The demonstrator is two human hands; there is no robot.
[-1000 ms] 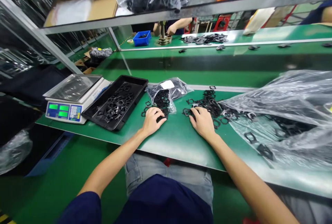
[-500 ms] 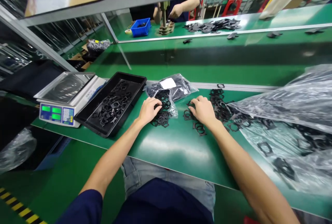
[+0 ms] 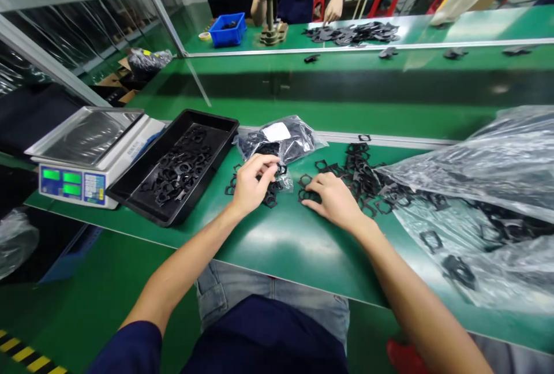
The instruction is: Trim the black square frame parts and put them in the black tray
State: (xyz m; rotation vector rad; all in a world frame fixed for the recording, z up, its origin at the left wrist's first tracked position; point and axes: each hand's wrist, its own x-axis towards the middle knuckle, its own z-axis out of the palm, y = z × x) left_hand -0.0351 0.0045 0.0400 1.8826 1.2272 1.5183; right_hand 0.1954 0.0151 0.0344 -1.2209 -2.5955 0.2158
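Two bare hands: both reach over the green bench [image 3: 281,241], well apart, each at its own loose cluster of flat, black, ring-shaped pieces.
Left hand [image 3: 251,186]: lifted slightly over the left cluster [image 3: 271,198], fingers curved, thumb near the forefinger; a black piece shows just beside the fingertips, but I cannot tell whether the grip is closed on it.
Right hand [image 3: 335,199]: low at the near left edge of the right cluster [image 3: 359,172], thumb and forefinger apart, so the grip is spread, with black rings at the fingertips.
Labelled bag [image 3: 296,134]: clear plastic with dark contents and a white label, lying just behind the left cluster.
Black tray [image 3: 199,182]: to the left of that bag, set slantwise, with many similar black pieces inside.
Scale [image 3: 93,160]: left of the tray, metal plate on top, green displays lit, digits too small to read.
Large plastic bag [image 3: 489,154]: spread on the right, clear and crumpled, black pieces under and on it.
Far side: a co-worker's hand [image 3: 333,10] touches a heap of dark parts [image 3: 355,33], near a metal press [image 3: 272,16] and a blue bin [image 3: 229,37].
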